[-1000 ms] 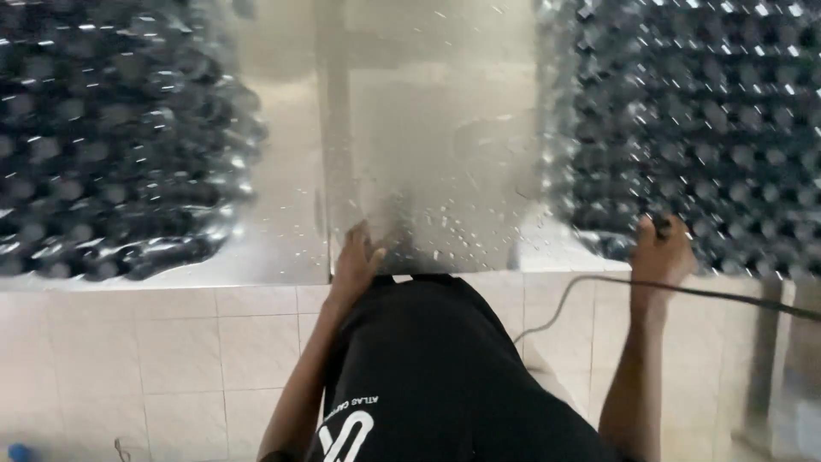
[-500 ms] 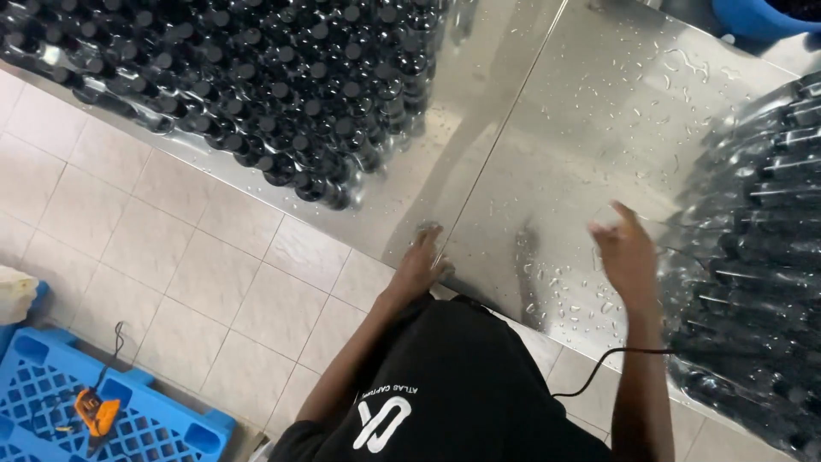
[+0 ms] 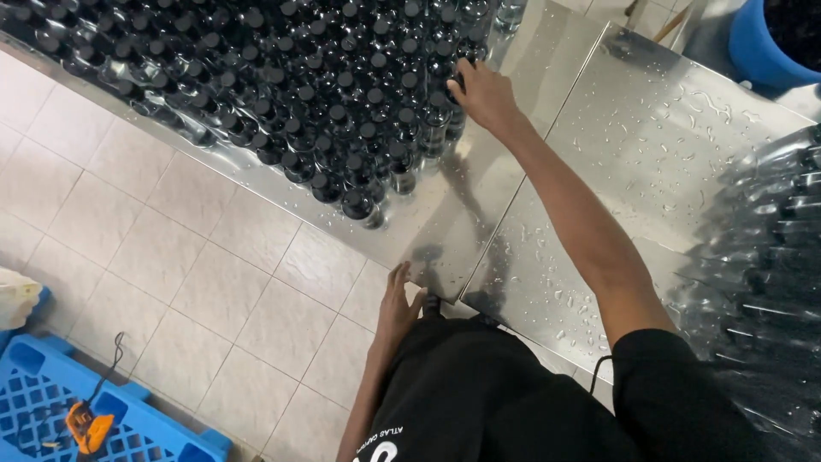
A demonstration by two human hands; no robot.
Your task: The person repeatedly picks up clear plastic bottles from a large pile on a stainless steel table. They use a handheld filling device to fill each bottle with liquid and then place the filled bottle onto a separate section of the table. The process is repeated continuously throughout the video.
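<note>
A large group of clear bottles with black caps stands upright on a wet steel table. My right hand reaches across to the right edge of that group, fingers curled over the caps of the outermost bottles. Whether it grips one bottle I cannot tell. My left hand rests with spread fingers against the near edge of the table, holding nothing. More bottles wrapped in clear film lie at the right.
A blue bin stands at the far right corner. A blue plastic pallet with a small orange tool lies on the tiled floor at the lower left. A thin black cable hangs by my waist.
My right hand has swung from the bare wet steel at the right over to the edge of the bottle group. The view has turned left. My left hand stays at the table edge.
</note>
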